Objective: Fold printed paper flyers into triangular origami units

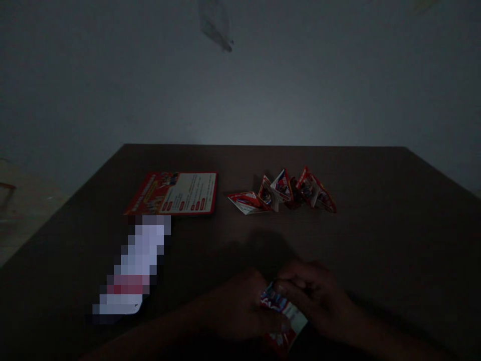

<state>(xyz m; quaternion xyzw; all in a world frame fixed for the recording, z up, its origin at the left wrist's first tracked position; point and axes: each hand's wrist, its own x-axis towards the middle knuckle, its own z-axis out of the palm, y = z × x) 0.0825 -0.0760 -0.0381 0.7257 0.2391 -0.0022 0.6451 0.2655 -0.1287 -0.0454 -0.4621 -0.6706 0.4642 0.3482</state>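
My left hand (240, 306) and my right hand (319, 298) meet low in the head view, near the front of the table. Between them is a printed paper (287, 318) in red, white and blue, partly covered by the fingers. My left hand's thumb presses on its face while my right hand grips its upper right edge. Beyond the hands stand several folded paper pieces (278, 193) in matching colours, with pointed corners, lined up in a loose row. A red and white printed leaflet or stack of leaflets (190, 193) lies flat to their left.
A phone-like device (141, 263) with a bright, pixelated screen lies slanted at the left, just in front of the leaflets. The dark wooden table (383, 215) ends at a pale wall (300, 75), where a clear plastic bag (215, 25) hangs. The room is dim.
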